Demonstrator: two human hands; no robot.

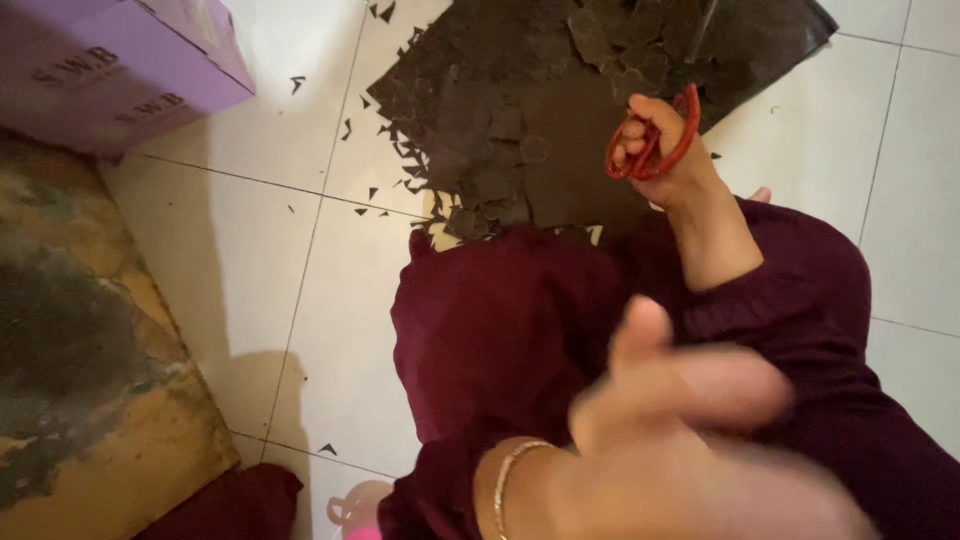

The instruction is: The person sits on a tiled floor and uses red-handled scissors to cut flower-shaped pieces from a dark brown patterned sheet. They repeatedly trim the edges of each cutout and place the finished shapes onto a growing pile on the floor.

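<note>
My right hand (pixel 660 150) is stretched out over a dark brown sheet (pixel 560 150) on the white tiled floor, its fingers through the handles of red scissors (pixel 650 140). The blades are hidden behind the hand. Several cut brown pieces (pixel 480 130) lie heaped on the sheet, and small offcuts are scattered on the tiles to its left. My left hand (pixel 680 400) is close to the camera and blurred. Its fingers are spread, it holds nothing, and a thin gold bracelet (pixel 505 475) is on the wrist. A maroon garment (pixel 500 320) covers my lap below both hands.
A purple cardboard box (pixel 120 60) stands at the top left. A worn brown and grey mat (pixel 90 340) covers the left side. Part of a pink object (pixel 355 512) shows at the bottom edge. White tiles (pixel 900 200) stretch to the right.
</note>
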